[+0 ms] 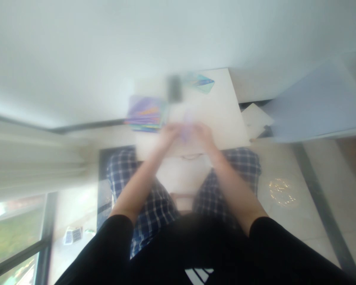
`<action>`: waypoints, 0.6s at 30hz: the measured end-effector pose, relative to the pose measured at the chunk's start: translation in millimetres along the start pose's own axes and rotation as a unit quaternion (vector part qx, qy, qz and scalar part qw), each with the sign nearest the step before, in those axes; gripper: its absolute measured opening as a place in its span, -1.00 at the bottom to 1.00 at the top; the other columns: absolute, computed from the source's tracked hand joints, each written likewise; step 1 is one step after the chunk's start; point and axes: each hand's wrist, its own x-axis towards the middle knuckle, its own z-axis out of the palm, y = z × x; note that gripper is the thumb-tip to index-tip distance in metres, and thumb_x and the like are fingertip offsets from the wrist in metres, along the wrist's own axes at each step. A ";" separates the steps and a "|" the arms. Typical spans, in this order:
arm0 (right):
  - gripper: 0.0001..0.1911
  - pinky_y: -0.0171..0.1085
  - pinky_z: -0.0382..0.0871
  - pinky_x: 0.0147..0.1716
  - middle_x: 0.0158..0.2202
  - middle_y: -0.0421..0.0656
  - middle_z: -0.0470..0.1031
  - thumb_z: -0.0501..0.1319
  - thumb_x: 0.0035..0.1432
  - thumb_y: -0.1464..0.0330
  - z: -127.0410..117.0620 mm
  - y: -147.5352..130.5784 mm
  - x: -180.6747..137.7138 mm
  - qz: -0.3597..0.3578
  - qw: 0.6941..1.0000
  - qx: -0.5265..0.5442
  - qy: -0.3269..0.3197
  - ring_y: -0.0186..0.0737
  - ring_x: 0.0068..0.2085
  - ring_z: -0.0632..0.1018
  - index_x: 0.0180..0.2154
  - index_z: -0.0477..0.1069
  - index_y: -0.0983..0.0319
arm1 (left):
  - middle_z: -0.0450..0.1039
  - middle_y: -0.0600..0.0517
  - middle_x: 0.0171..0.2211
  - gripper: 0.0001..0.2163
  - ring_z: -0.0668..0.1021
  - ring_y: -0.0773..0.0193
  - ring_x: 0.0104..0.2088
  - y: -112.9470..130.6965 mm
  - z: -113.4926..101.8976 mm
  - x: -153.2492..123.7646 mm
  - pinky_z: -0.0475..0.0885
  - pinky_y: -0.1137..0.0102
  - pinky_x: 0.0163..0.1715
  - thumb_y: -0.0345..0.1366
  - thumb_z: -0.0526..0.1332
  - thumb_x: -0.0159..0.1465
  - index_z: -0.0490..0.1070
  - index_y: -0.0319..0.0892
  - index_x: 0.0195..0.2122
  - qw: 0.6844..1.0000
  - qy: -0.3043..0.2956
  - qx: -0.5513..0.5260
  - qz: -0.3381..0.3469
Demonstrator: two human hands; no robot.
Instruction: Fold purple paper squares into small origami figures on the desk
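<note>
The whole picture is smeared by motion. My left hand (pixel 169 133) and my right hand (pixel 204 135) meet over the near edge of a small pale table (pixel 222 114). Between them is a faint pale purple thing (pixel 186 128), perhaps a sheet of paper; I cannot make it out. Their fingers are too blurred to read. A stack of coloured sheets (pixel 144 114) lies just left of my left hand. A dark small object (pixel 175 88) and a teal-blue sheet (pixel 202 83) lie at the table's far side.
My legs in blue checked trousers (pixel 154 198) sit under the table. A large pale blue board (pixel 317 107) leans at the right, with a white sheet (pixel 256 118) beside it. A window (pixel 14 237) is at lower left, small cards (pixel 72 235) on the floor.
</note>
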 end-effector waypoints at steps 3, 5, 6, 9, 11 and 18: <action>-0.63 -0.09 0.48 0.03 -0.20 -0.15 0.66 0.29 0.06 0.00 0.8 2.9 2.6 0.013 1.000 0.026 -0.012 -0.08 -0.11 0.63 -0.26 0.56 0.14 | 0.64 -0.05 -0.16 -0.67 0.65 0.15 -0.17 2.8 -0.3 1.6 0.56 0.34 -0.17 -0.14 0.36 0.10 0.57 -0.15 -0.13 1.000 -0.018 -0.010 -0.001; -0.60 -0.07 0.48 0.03 -0.20 -0.14 0.66 0.32 0.02 -0.02 1.6 3.1 3.6 0.016 0.999 0.034 -0.021 -0.06 -0.11 0.63 -0.26 0.57 0.14 | 0.65 -0.05 -0.19 -0.73 0.65 0.13 -0.16 5.5 0.4 0.5 0.56 0.33 -0.15 -0.14 0.34 0.13 0.59 -0.16 -0.19 0.999 -0.042 0.009 0.000; -0.59 -0.07 0.49 0.02 -0.20 -0.14 0.66 0.33 0.00 -0.03 1.7 2.7 4.0 0.018 0.999 0.036 -0.026 -0.05 -0.11 0.63 -0.26 0.57 0.14 | 0.65 -0.06 -0.21 -0.77 0.65 0.12 -0.16 6.5 0.8 -0.4 0.56 0.32 -0.14 -0.14 0.33 0.15 0.59 -0.16 -0.24 0.999 -0.047 0.019 -0.001; -0.55 -0.06 0.48 0.01 -0.20 -0.13 0.66 0.31 0.01 -0.05 0.3 0.9 5.2 0.029 0.999 0.028 -0.035 -0.04 -0.11 0.63 -0.25 0.58 0.16 | 0.65 -0.03 -0.28 -0.82 0.65 0.13 -0.19 6.6 2.0 -3.2 0.55 0.31 -0.14 -0.17 0.32 0.17 0.60 -0.17 -0.32 0.999 -0.029 0.039 -0.009; -0.54 -0.06 0.48 0.00 -0.23 -0.12 0.66 0.29 0.02 -0.06 -1.0 1.2 6.1 0.033 0.999 0.015 -0.038 -0.04 -0.13 0.63 -0.26 0.58 0.17 | 0.65 -0.03 -0.32 -0.81 0.65 0.15 -0.22 5.2 2.4 -4.0 0.54 0.32 -0.17 -0.16 0.31 0.19 0.59 -0.17 -0.35 0.999 -0.014 0.048 -0.010; -0.43 -0.08 0.50 -0.09 -0.34 -0.17 0.60 0.29 -0.07 -0.18 6.5 17.6 6.3 0.044 0.999 0.024 0.012 -0.13 -0.25 0.61 -0.27 0.43 0.16 | 0.64 -0.06 -0.17 -0.76 0.63 0.11 -0.14 3.1 1.3 -1.1 0.50 0.32 -0.12 -0.14 0.32 0.18 0.60 -0.19 -0.24 0.999 -0.014 0.045 -0.004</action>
